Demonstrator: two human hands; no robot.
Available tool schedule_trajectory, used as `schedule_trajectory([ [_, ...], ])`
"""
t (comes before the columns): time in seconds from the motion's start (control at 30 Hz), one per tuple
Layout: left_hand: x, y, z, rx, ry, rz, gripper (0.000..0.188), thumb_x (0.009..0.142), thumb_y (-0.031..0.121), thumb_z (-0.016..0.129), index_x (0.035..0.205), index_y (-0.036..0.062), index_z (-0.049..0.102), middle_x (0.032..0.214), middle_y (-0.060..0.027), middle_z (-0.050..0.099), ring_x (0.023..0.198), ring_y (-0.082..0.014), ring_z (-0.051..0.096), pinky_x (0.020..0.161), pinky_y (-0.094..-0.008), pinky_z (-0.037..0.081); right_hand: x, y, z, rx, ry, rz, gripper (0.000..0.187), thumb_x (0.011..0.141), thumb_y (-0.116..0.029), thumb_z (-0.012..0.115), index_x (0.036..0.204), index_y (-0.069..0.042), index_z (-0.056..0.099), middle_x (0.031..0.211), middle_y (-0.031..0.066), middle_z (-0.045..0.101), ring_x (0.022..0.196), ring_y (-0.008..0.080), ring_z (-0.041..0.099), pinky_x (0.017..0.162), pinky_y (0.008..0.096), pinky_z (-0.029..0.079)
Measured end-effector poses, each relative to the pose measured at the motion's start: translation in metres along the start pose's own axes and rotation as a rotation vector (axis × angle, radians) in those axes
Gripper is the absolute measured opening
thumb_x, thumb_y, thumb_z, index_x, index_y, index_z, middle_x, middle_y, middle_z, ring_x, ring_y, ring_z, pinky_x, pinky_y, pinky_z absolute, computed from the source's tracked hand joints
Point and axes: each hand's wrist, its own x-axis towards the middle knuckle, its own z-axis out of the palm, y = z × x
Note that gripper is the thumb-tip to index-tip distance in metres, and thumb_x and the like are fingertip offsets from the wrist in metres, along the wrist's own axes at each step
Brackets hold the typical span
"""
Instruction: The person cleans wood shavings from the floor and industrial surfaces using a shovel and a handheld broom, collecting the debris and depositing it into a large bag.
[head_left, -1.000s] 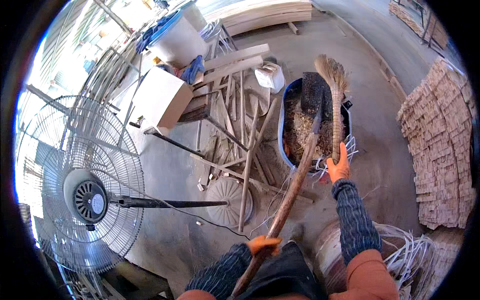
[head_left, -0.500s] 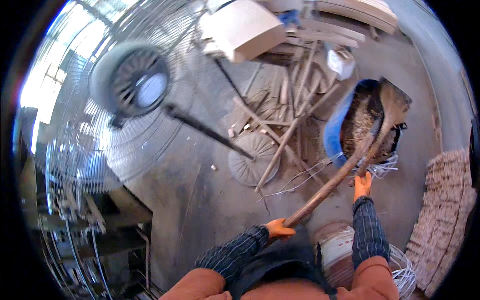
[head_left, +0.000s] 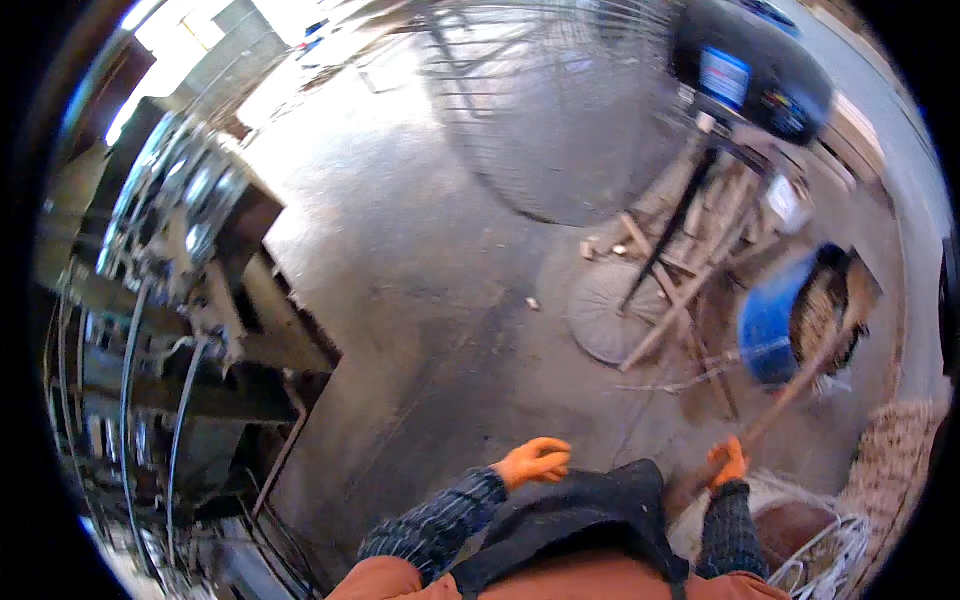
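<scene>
My right hand [head_left: 730, 462], in an orange glove, is closed around the wooden handle of a shovel [head_left: 796, 388]. The handle slants up and right to a dusty blade leaning over the mouth of a blue barrel [head_left: 765, 325]. Wood chips and shavings [head_left: 820, 312] fill part of that barrel. My left hand [head_left: 535, 462], gloved in orange too, is off the handle, with its fingers loosely stretched and nothing visible in them. It hovers in front of my dark apron [head_left: 575, 515].
A large pedestal fan [head_left: 750, 75] stands ahead on a round base [head_left: 608, 315], near scrap wood sticks [head_left: 690, 285]. Machinery [head_left: 190, 350] lines the left side. White strapping [head_left: 830, 560] lies beside my right arm, near a ridged brown stack [head_left: 895, 450].
My left hand has let go of the long wooden handle, while my right keeps its hold. The view has turned left, so the fan and barrel appear farther right.
</scene>
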Motion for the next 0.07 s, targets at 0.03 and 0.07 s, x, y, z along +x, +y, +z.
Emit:
schedule_trajectory([
  [0.03, -0.043, -0.008, -0.035, -0.034, 0.151, 0.023, 0.056, 0.095, 0.031, 0.063, 0.140, 0.0038, 0.045, 0.115, -0.0163, 0.064, 0.098, -0.0181, 0.064, 0.076, -0.0288, 0.052, 0.020, 0.007, -0.044, -0.054, -0.041, 0.044, 0.032, 0.082, -0.014, 0.075, 0.109, -0.012, 0.059, 0.083, 0.0058, 0.060, 0.072, 0.0207, 0.057, 0.066, 0.0389, 0.052],
  [0.07, -0.081, -0.036, -0.073, -0.071, 0.312, 0.045, 0.060, 0.092, 0.024, 0.066, 0.143, 0.0041, 0.041, 0.112, -0.0163, 0.066, 0.096, -0.0190, 0.066, 0.075, -0.0292, 0.053, 0.025, 0.016, -0.004, -0.064, -0.098, 0.050, 0.032, 0.082, -0.014, 0.075, 0.109, -0.012, 0.059, 0.083, 0.0058, 0.060, 0.072, 0.0207, 0.057, 0.066, 0.0389, 0.052],
])
